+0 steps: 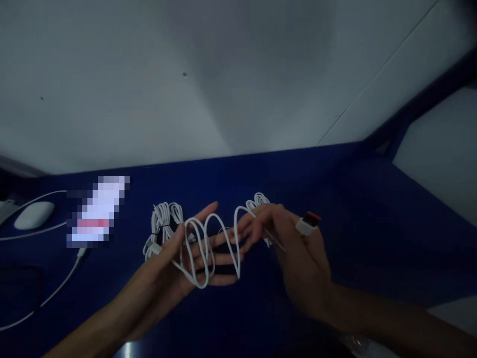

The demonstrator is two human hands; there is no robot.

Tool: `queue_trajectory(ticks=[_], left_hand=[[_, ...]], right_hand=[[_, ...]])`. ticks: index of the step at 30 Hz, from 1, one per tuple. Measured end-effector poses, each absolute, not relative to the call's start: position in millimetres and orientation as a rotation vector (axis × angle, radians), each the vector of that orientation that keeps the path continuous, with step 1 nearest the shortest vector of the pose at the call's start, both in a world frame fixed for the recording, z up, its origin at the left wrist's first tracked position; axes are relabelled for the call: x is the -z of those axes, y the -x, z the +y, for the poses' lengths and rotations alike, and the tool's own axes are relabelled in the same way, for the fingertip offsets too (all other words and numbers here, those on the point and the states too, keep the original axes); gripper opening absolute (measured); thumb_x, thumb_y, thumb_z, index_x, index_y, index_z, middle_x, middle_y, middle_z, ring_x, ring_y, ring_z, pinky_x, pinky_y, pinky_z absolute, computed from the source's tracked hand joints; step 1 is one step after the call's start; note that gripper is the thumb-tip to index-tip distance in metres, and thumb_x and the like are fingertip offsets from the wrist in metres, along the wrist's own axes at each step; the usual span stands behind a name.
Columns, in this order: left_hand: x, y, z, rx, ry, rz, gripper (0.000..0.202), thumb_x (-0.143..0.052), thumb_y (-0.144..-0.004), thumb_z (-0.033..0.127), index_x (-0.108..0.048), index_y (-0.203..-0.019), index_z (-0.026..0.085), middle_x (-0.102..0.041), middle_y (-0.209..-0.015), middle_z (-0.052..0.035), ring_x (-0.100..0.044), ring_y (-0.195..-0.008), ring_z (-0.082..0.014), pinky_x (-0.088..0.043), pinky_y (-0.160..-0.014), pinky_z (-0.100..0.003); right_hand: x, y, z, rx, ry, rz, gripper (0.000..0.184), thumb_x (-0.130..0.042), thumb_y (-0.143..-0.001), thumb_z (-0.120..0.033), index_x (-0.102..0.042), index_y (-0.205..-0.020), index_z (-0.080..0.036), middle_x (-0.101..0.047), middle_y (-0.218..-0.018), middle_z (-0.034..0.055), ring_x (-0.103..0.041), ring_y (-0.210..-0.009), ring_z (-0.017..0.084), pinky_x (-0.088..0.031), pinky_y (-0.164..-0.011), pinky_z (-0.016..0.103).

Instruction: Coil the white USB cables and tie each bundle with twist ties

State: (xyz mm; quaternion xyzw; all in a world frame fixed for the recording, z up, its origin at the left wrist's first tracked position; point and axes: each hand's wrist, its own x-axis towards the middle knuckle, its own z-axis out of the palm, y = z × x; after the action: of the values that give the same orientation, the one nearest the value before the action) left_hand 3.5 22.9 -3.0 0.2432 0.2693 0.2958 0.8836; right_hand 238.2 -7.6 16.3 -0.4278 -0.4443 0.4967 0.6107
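A white USB cable (201, 285) hangs in loose loops between my two hands. My left hand (169, 271) lies palm up with the loops around its stretched fingers, the thumb resting against the cable. One white plug (153, 247) pokes out beside that thumb. My right hand (301, 258) has its fingers closed on the cable by my left fingertips. Above its knuckles sticks out a white USB plug (307, 226) with an orange-red inside. Behind my left hand lies a tied bundle of white cable (161, 215). Another coiled white cable (257, 200) is partly hidden by my right hand.
A phone (99, 211) with a blurred, lit screen lies at the left on the blue tabletop (257, 323), a white cord (61, 290) plugged into it. Further left is a white rounded object (34, 215), like a mouse. A pale wall (223, 99) rises behind the table.
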Motion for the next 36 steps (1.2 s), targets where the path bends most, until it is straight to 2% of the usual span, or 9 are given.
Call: queue_trajectory(ticks=[4, 8, 12, 15, 18, 22, 28, 33, 36], left_hand=[[4, -5, 26, -0.664, -0.486, 0.623, 0.059, -0.040, -0.121, 0.066, -0.041, -0.178, 0.052, -0.066, -0.171, -0.0126, -0.066, -0.153, -0.0446, -0.059, -0.118, -0.068], [5, -5, 29, -0.733, -0.558, 0.672, 0.061, -0.043, -0.120, 0.067, -0.046, -0.177, 0.048, -0.064, -0.173, -0.0122, -0.066, -0.153, -0.0443, -0.060, -0.119, -0.064], [7, -5, 26, -0.710, -0.557, 0.709, 0.061, -0.044, -0.119, 0.067, -0.049, -0.175, 0.047, -0.055, -0.181, -0.0123, -0.066, -0.151, -0.0489, -0.061, -0.116, -0.070], [9, -6, 22, -0.682, -0.580, 0.718, 0.059, -0.044, -0.120, 0.064, -0.051, -0.175, 0.045, -0.049, -0.185, -0.0106, -0.068, -0.149, -0.0472, -0.059, -0.119, -0.067], [11, -5, 20, -0.664, -0.613, 0.715, 0.057, -0.045, -0.120, 0.063, -0.053, -0.174, 0.045, -0.044, -0.188, -0.0082, -0.067, -0.150, -0.0461, -0.058, -0.122, -0.064], [9, -5, 21, -0.623, -0.639, 0.732, 0.057, -0.047, -0.120, 0.062, -0.052, -0.174, 0.044, -0.056, -0.180, -0.0105, -0.067, -0.151, -0.0441, -0.056, -0.123, -0.065], [-3, -10, 24, -0.582, -0.644, 0.754, 0.060, -0.045, -0.121, 0.061, -0.050, -0.176, 0.038, -0.074, -0.161, -0.0169, -0.070, -0.148, -0.0437, -0.058, -0.117, -0.065], [-1, -10, 27, -0.660, -0.607, 0.719, 0.060, -0.040, -0.123, 0.060, -0.049, -0.176, 0.036, -0.080, -0.153, -0.0156, -0.073, -0.144, -0.0451, -0.057, -0.116, -0.069], [-1, -10, 27, -0.686, -0.580, 0.753, 0.060, -0.044, -0.122, 0.061, -0.051, -0.175, 0.035, -0.078, -0.155, -0.0179, -0.074, -0.142, -0.0461, -0.060, -0.113, -0.068]], right_hand=[[-23, -241, -7, -1.144, 1.040, -0.826, 0.034, -0.055, -0.121, -0.052, -0.071, -0.104, -0.028, -0.079, -0.086, -0.0007, -0.071, -0.061, 0.016, -0.059, -0.059, 0.029], [-18, -242, -8, -1.343, 1.184, -0.802, 0.036, -0.054, -0.119, -0.061, -0.072, -0.126, -0.031, -0.071, -0.080, -0.0035, -0.058, -0.054, 0.012, -0.051, -0.053, 0.024], [-7, -241, -13, -1.546, 1.290, -1.010, 0.050, -0.047, -0.119, -0.068, -0.076, -0.116, -0.028, -0.057, -0.076, -0.0034, -0.051, -0.063, 0.013, -0.050, -0.059, 0.026], [-4, -242, -13, -1.591, 1.311, -1.120, 0.046, -0.047, -0.119, -0.067, -0.073, -0.120, -0.029, -0.055, -0.073, -0.0047, -0.050, -0.063, 0.015, -0.050, -0.062, 0.030], [-5, -242, -9, -1.591, 1.365, -1.135, 0.048, -0.047, -0.120, -0.066, -0.068, -0.103, -0.026, -0.057, -0.074, -0.0040, -0.053, -0.066, 0.015, -0.052, -0.066, 0.031], [-7, -242, -11, -1.698, 1.341, -1.136, 0.059, -0.047, -0.118, -0.071, -0.058, -0.083, -0.025, -0.053, -0.071, -0.0035, -0.051, -0.065, 0.015, -0.049, -0.063, 0.030], [-6, -246, -28, -1.695, 1.354, -1.022, 0.039, -0.076, -0.104, -0.070, -0.079, -0.109, -0.032, -0.075, -0.096, 0.0038, -0.070, -0.087, 0.023, -0.063, -0.076, 0.035], [-6, -240, -25, -1.448, 1.450, -0.820, 0.046, -0.077, -0.099, -0.077, -0.082, -0.112, -0.033, -0.080, -0.106, 0.0065, -0.075, -0.096, 0.026, -0.065, -0.078, 0.035], [-7, -235, -16, -1.426, 1.412, -0.855, 0.050, -0.068, -0.106, -0.077, -0.080, -0.096, -0.029, -0.077, -0.095, 0.0043, -0.073, -0.088, 0.022, -0.065, -0.078, 0.033]])
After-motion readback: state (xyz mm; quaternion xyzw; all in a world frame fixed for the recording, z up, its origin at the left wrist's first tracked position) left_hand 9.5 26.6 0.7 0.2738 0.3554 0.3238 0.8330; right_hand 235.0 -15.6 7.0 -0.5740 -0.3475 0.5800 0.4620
